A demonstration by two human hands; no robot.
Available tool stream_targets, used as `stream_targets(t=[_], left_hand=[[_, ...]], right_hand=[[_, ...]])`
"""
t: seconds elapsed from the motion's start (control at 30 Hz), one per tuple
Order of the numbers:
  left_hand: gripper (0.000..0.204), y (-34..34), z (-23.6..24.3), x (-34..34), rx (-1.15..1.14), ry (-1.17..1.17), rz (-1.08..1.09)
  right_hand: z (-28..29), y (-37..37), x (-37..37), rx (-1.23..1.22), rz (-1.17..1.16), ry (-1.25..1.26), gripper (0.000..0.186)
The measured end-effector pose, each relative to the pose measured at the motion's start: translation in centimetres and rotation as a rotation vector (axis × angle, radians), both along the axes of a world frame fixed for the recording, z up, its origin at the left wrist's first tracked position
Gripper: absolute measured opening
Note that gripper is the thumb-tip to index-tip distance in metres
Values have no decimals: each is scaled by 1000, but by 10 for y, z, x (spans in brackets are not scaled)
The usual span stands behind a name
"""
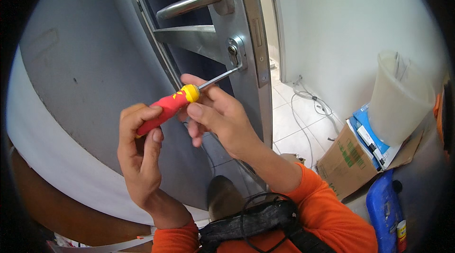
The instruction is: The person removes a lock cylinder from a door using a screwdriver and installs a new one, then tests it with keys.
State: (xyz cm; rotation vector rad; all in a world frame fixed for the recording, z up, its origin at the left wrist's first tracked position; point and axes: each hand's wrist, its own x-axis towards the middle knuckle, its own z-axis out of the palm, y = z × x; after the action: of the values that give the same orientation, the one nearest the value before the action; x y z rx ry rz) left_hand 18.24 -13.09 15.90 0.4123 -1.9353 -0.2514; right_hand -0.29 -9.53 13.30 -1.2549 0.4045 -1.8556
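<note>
My left hand (140, 153) is closed round the rear of a screwdriver (166, 109) with a red and yellow handle and a long metal shaft. Loosely curled about the front of that handle is my right hand (227, 118), its thumb by the yellow collar and its index finger behind it. The shaft slants up and to the right, its tip meeting the lower end of an oval metal lock plate (235, 50). The plate sits on a grey metal door (251, 106), round a key cylinder, below a lever handle (189, 5).
At the right, a translucent bin (398, 101) stands on a cardboard box (348, 160) with blue packages. A blue plastic object (383, 208) is nearby. Loose cable (303, 125) runs over the white floor tiles. A large grey curved surface (90, 63) stands close on the left.
</note>
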Motion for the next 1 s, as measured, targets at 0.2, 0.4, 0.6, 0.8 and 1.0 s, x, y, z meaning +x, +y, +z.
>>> stream_targets(t=[0.2, 0.4, 0.6, 0.8, 1.0], left_hand=[[49, 1, 7, -23, 192, 475, -378], [62, 6, 4, -33, 242, 451, -51], [54, 2, 16, 5, 602, 18, -206], [44, -9, 15, -13, 132, -97, -129], [50, -5, 33, -16, -23, -108, 24]], right_hand=[[-72, -3, -55, -597, -1343, 332, 48], [-61, -12, -79, -223, -1071, 414, 73], [-38, 3, -88, 81, -738, 504, 74], [-43, 0, -91, 118, -739, 508, 67], [-46, -5, -93, 46, -770, 490, 67]])
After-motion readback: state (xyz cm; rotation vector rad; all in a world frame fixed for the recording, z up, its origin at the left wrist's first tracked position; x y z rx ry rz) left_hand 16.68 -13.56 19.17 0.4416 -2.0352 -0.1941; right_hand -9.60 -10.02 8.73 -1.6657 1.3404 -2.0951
